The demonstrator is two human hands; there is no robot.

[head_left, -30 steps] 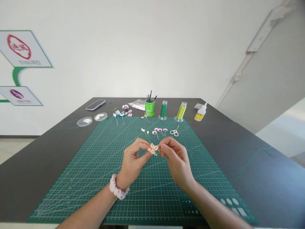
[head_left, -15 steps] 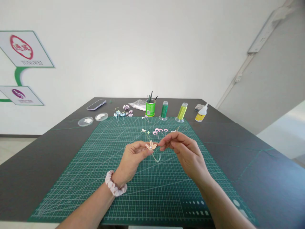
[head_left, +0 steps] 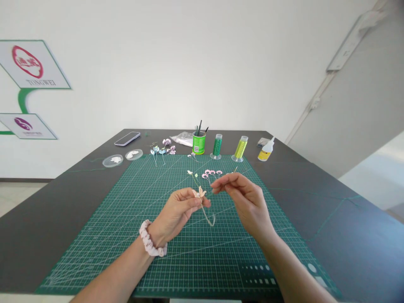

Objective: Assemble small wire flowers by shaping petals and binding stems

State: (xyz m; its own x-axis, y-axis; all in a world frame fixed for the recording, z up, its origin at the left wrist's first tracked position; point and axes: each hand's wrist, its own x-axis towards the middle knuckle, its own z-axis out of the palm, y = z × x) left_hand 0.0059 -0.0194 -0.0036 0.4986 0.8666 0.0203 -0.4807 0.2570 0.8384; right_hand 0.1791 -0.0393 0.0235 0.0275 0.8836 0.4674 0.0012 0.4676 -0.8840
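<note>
A small peach craft flower (head_left: 201, 192) with a pale centre is pinched between the thumb and fingers of my left hand (head_left: 179, 208). From under it a pale thread-wrapped stem (head_left: 206, 217) curves down and hooks to the right. My right hand (head_left: 248, 202) hovers just right of the flower, its fingers bent and drawn together; whether a fine thread runs between them is too small to see. Beyond the hands, several pink flower pieces (head_left: 212, 172) on thin wires and a small white bud (head_left: 190, 172) lie on the green cutting mat (head_left: 158, 261).
Behind stand a green can (head_left: 198, 144) of tools, a dark green thread spool (head_left: 217, 147), a yellow-green spool (head_left: 240, 149) and a glue bottle (head_left: 266, 150). To the left are blue flowers (head_left: 158, 151), shallow dishes (head_left: 112, 161) with white pieces, and a phone (head_left: 127, 139).
The flower has tilted in my left hand, its petals turning upward. Its stem now hangs lower and further right. My right hand's fingertips have come slightly away from the flower.
</note>
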